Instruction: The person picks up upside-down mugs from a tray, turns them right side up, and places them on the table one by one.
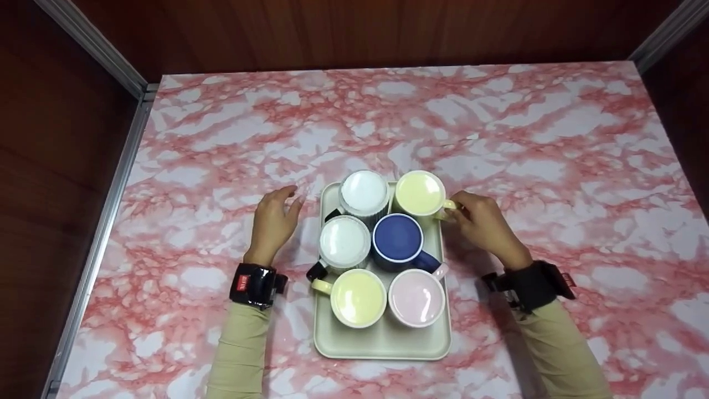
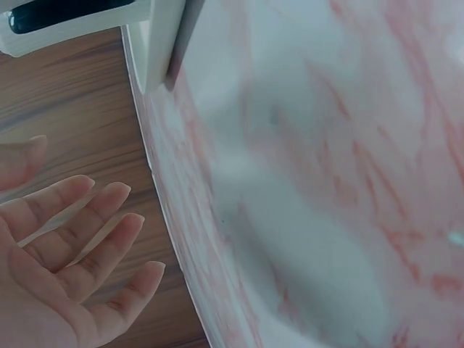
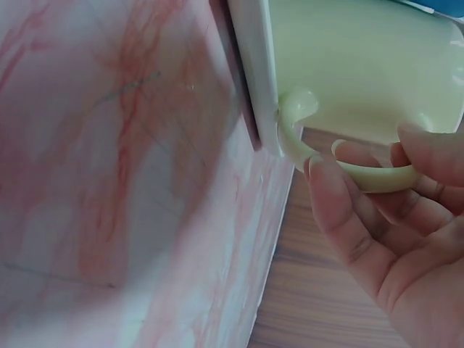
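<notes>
My right hand grips the handle of a yellow mug at the far right corner of a cream tray. In the right wrist view, the thumb and fingers curl round that yellow handle, and the mug stands within the tray's rim. Left of the tray, my left hand is held apart from the mugs, its fingers loosely bent and holding nothing. Nearest to it are two white mugs with black handles. A dark blue mug stands directly in front of the gripped one.
Another yellow mug and a pink mug stand side by side toward the tray's near end. The tray lies on a red-and-white marbled table. Brown wood panels with metal strips enclose the table's back and sides.
</notes>
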The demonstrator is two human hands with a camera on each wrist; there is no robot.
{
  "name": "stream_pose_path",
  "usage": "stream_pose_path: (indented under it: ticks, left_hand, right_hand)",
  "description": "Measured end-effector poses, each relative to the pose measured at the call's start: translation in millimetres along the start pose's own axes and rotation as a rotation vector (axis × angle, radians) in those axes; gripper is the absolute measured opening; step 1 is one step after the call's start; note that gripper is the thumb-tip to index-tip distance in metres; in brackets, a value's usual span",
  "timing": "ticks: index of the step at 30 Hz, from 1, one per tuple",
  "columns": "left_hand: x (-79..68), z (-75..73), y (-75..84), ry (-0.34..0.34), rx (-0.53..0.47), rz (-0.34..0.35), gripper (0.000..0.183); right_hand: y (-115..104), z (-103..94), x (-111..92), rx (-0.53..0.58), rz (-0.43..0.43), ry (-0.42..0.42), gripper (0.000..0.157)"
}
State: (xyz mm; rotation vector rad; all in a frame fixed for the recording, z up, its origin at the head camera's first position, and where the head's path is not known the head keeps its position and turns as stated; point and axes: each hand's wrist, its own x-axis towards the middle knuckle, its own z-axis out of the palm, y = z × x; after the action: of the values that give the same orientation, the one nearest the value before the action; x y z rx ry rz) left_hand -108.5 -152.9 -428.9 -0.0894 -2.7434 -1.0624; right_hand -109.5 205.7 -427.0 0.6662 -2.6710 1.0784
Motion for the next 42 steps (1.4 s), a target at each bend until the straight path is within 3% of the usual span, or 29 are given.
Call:
stream_pose_path:
  ticks: [4, 7, 10, 13, 18, 21, 22, 23, 26, 28, 29, 30, 32, 35, 37, 42]
  left_hand:
    - [0.5, -0.8, 4.5, 0.010, -0.025, -0.003, 0.029]
    - [0.7, -4.1, 11.5, 0.017, -0.104, -0.038, 0.028]
    - [0.4, -10.7, 24.5, 0.006, -0.219, -0.069, 0.027]
    - [-0.4, -18.3, 44.0, -0.029, -0.331, -0.070, 0.026]
    - [-4.3, -25.5, 79.3, -0.163, -0.513, -0.029, 0.024]
    - [-5.4, -23.1, 97.4, -0.280, -0.578, 0.026, 0.022]
    - [-5.5, -21.2, 102.8, -0.329, -0.598, 0.038, 0.022]
    - [-5.3, -18.8, 108.0, -0.380, -0.615, 0.049, 0.023]
    - [-4.3, -9.7, 122.1, -0.533, -0.681, 0.048, 0.025]
    - [-3.9, -3.0, 131.0, -0.612, -0.759, -0.009, 0.027]
    - [-3.9, 0.2, 135.4, -0.644, -0.833, -0.060, 0.027]
    - [-4.4, 3.1, 139.7, -0.664, -0.924, -0.128, 0.027]
    - [-5.7, 8.1, 148.2, -0.665, -1.117, -0.282, 0.022]
    - [-8.9, 13.2, 159.8, -0.606, -1.412, -0.476, 0.014]
    - [-11.1, 15.3, 166.0, -0.560, -1.516, -0.522, 0.015]
    - [-16.4, 16.9, 175.3, -0.471, -1.660, -0.522, 0.020]
  right_hand:
    - [-0.4, -0.2, -1.6, -0.013, 0.023, 0.031, 0.008]
    - [-2.3, -2.0, -2.2, -0.001, 0.071, 0.057, 0.007]
    - [-7.8, -6.6, -1.8, 0.087, 0.142, 0.085, 0.005]
    - [-19.6, -15.4, 2.2, 0.243, 0.244, 0.108, 0.004]
    - [-43.6, -30.0, 10.0, 0.538, 0.386, 0.150, 0.014]
    - [-53.9, -34.2, 10.8, 0.745, 0.383, 0.178, 0.018]
    - [-39.1, -27.5, 10.1, 0.871, 0.361, 0.178, 0.017]
    - [-42.4, -27.7, 10.2, 0.959, 0.350, 0.185, 0.017]
    - [-51.0, -26.2, 10.9, 1.190, 0.338, 0.192, 0.016]
    - [-56.6, -25.1, 11.7, 1.315, 0.356, 0.180, 0.013]
    - [-77.1, -31.9, 12.7, 1.310, 0.378, 0.178, 0.013]
    - [-79.9, -31.7, 12.9, 1.343, 0.393, 0.165, 0.010]
    - [-84.2, -31.5, 12.7, 1.410, 0.400, 0.118, 0.011]
    - [-92.4, -32.3, 12.6, 1.459, 0.421, 0.061, 0.018]
    - [-97.5, -32.7, 12.7, 1.474, 0.426, 0.038, 0.020]
    - [-107.5, -32.0, 15.1, 1.455, 0.452, 0.020, 0.017]
